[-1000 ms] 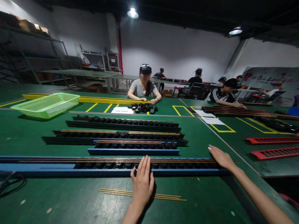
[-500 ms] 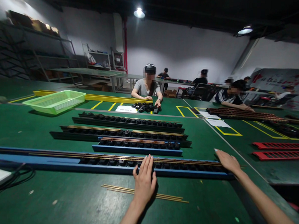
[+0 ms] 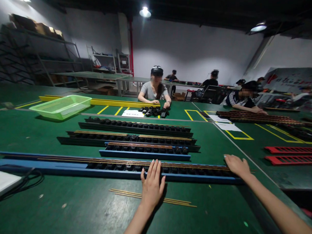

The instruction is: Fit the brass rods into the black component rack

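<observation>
My left hand [image 3: 152, 191] lies palm down with its fingers stretched over the near wall of a long blue channel [image 3: 112, 173]. The fingertips touch or hover just over thin brass rods [image 3: 185, 166], which run along a row of black blocks [image 3: 138, 167] inside. Across the channel's right end rests my right hand [image 3: 238, 166], one fingertip reaching past the far wall. Its other fingers are partly hidden, and rod ends stick out to its right. Several loose brass rods [image 3: 126, 194] lie on the table, passing beneath my left wrist.
Shorter channels with black blocks, one blue [image 3: 144, 155] and others dark green [image 3: 129, 143], lie beyond. A green basket [image 3: 63, 107] stands at left, a white box with cables [image 3: 3, 184] nearer. Red slotted strips [image 3: 291, 160] lie at right. A person [image 3: 154, 87] sits opposite.
The view has shifted slightly, so the table items appear a little higher and the left-side ones farther right. Both hands keep their places on the blue channel.
</observation>
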A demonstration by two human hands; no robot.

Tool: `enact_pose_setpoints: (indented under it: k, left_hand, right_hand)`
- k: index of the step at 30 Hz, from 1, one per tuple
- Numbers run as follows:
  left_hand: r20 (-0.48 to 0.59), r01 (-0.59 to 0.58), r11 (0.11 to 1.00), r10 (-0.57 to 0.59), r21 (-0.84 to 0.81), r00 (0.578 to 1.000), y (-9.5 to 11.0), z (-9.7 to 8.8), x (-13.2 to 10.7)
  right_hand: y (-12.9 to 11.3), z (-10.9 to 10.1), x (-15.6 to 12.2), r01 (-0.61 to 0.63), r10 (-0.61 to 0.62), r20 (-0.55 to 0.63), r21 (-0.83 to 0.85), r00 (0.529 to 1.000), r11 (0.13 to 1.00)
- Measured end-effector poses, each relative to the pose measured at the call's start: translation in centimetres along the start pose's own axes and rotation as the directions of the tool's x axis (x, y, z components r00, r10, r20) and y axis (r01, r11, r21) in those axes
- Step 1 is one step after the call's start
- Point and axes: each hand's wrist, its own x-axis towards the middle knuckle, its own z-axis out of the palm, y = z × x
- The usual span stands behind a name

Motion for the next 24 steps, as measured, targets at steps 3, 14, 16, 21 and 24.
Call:
enact_pose_setpoints:
  k: [3, 14, 16, 21, 24]
  left_hand:
    - [0.026, -0.011, 1.0, 0.011, -0.003, 1.0, 0.0, 0.0, 0.0]
    - [0.033, -0.002, 0.999, 0.003, -0.033, 0.999, -0.2, -0.2, 0.2]
    - [0.042, 0.005, 0.999, -0.003, -0.039, 0.999, -0.1, -0.4, 0.2]
    - [0.049, -0.01, 1.0, 0.011, -0.021, 0.999, 0.0, -0.5, 0.1]
    - [0.035, -0.012, 1.0, 0.012, -0.002, 0.999, -0.1, -0.3, 0.0]
  right_hand:
    - [-0.2, -0.1, -0.4, -0.003, 0.003, -0.007, -0.001, 1.0, 1.0]
    - [-0.2, -0.8, -0.5, -0.045, 0.043, 0.041, 0.036, 0.998, 0.998]
    - [-0.2, -0.8, -0.6, -0.042, 0.041, 0.03, 0.045, 0.999, 0.998]
    - [-0.8, -1.2, -1.4, -0.076, 0.08, -0.074, 0.063, 0.994, 0.995]
    - [-1.3, -1.5, -2.3, -0.136, 0.147, -0.194, 0.069, 0.97, 0.988]
